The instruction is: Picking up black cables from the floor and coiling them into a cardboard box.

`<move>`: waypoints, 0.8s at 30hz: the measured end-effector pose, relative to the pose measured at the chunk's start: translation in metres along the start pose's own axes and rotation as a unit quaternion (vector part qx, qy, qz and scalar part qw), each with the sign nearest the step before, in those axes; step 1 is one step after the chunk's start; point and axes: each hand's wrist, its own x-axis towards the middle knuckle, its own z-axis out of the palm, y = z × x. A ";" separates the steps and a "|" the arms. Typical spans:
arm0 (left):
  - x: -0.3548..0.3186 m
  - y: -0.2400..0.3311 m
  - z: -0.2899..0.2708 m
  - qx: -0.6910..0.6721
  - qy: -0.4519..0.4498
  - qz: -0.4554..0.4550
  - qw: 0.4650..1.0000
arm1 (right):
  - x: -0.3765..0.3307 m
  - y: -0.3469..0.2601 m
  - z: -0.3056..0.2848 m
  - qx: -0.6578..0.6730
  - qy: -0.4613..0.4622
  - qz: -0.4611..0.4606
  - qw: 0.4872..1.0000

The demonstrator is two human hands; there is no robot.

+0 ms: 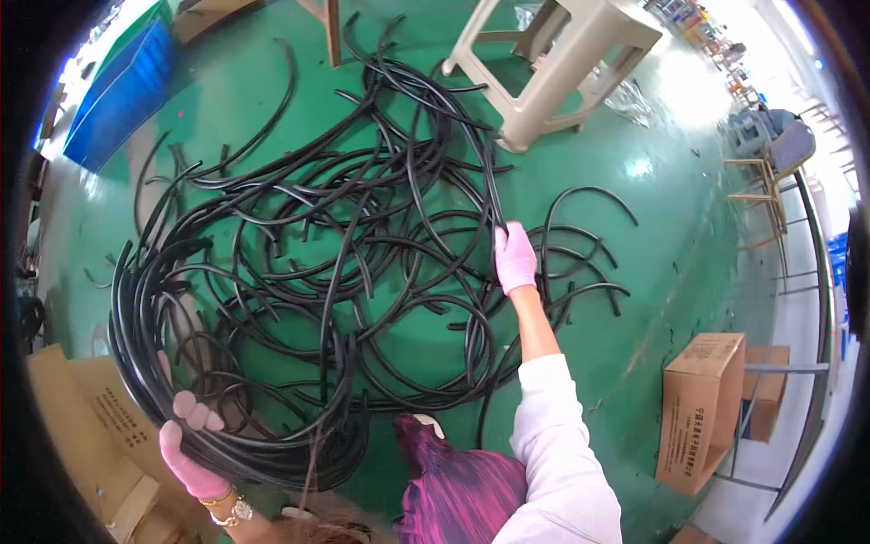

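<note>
Hoses, black and bendy, lie all over the green floor in the middle of the head view. Some are long, some are short, and many cross over each other.

At the lower left, the left hand in a pink glove is closed around a fat bundle of hoses, looped together in a big curve. In the middle, the right hand, also in a pink glove, is shut on one hose that runs up toward the top of the frame.

It looks like loose hoses are being picked up one by one and added to the bundle. The next move would need this hose pulled free of the tangle without dragging others along.

A beige stool stands at the top. A brown box sits at the lower right, more cardboard at the lower left, and a blue bin at the upper left.
</note>
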 end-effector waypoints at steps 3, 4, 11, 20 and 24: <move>0.003 0.008 -0.019 -0.033 -0.099 -0.029 0.994 | 0.013 -0.088 -0.088 0.497 0.002 0.110 0.861; 0.004 0.007 -0.021 -0.035 -0.100 -0.035 0.994 | 0.019 -0.099 -0.118 0.607 0.038 0.101 0.787; 0.008 0.010 -0.023 -0.047 -0.120 -0.026 0.991 | 0.039 -0.039 -0.216 0.446 0.367 0.090 0.811; 0.003 0.013 -0.024 -0.033 0.032 -0.026 0.999 | 0.058 -0.092 -0.246 0.501 0.281 0.059 0.817; 0.008 0.019 -0.043 0.000 -0.023 -0.063 0.998 | 0.102 0.015 -0.306 0.577 0.282 0.091 0.761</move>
